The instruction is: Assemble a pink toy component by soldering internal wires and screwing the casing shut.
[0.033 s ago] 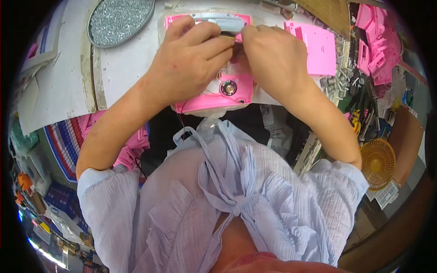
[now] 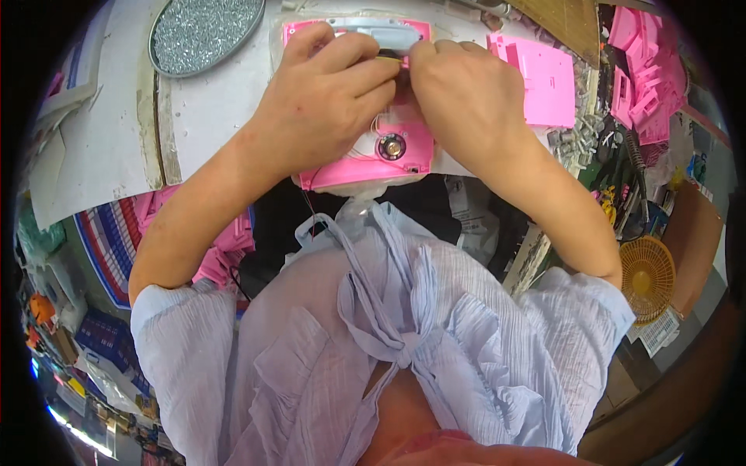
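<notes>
An open pink plastic casing (image 2: 351,172) lies on the worktable in front of me, with thin wires and a small round speaker (image 2: 391,147) in its near half. Along its far side sits a pale grey-blue plastic part (image 2: 394,36). My left hand (image 2: 326,101) reaches over the casing's left half, fingers bent and closed near its middle. My right hand (image 2: 470,97) is closed in a pinch at the casing's right side. Between the fingertips a short stretch of dark and yellow wire (image 2: 391,56) shows. The fingers hide what each hand grips.
A round metal tray (image 2: 252,36) full of small screws stands at the far left. Right of the casing lies a pink panel (image 2: 548,81) beside loose metal pieces (image 2: 575,144). More pink parts (image 2: 641,70) are heaped farther right, above a yellow-brown round fan grille (image 2: 646,279).
My right hand has shifted very slightly to the left over the casing. The left hand stays in nearly the same place.
</notes>
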`<state>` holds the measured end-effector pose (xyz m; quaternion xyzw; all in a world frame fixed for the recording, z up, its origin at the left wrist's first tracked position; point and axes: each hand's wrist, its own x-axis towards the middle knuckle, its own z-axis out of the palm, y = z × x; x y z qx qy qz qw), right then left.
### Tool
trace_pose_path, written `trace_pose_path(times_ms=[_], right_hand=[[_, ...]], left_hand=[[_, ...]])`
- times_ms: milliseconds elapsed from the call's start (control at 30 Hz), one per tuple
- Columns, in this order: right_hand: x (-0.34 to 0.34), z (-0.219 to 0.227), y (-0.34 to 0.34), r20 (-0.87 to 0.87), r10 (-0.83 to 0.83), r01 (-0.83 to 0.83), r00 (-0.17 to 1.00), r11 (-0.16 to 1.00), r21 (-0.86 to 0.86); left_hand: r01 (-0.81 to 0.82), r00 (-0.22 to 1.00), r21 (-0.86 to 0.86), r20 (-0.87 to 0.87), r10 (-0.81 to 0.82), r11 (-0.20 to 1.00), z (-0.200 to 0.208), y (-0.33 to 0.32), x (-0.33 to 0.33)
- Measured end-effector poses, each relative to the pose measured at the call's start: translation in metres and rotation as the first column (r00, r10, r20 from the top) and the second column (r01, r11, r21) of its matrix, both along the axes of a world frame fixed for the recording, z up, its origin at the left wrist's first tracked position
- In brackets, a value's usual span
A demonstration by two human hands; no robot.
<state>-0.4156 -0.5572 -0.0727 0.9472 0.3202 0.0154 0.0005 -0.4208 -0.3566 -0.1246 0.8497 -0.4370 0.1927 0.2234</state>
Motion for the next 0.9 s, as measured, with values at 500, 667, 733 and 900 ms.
trace_pose_path(times_ms=[500, 667, 733, 900], right_hand=[[0.013, -0.022, -0.042, -0.832, -0.112, 0.699, 0.544, 0.609, 0.375], [0.014, -0.021, -0.041, -0.833, -0.128, 0.705, 0.538, 0.609, 0.362], [0.010, -0.023, -0.041, -0.787, -0.136, 0.671, 0.602, 0.620, 0.406], [-0.008, -0.018, -0.024, -0.232, -0.164, 0.258, 0.959, 0.846, 0.467]], left_hand=[[0.066, 0.990, -0.148, -0.113, -0.083, 0.987, 0.004, 0.004, 0.026], [0.078, 0.976, -0.227, -0.180, -0.121, 0.971, 0.005, -0.004, 0.037], [0.109, 0.977, -0.207, -0.160, -0.143, 0.972, 0.008, -0.007, 0.040], [0.168, 0.982, -0.085, -0.075, -0.175, 0.982, 0.012, -0.010, 0.048]])
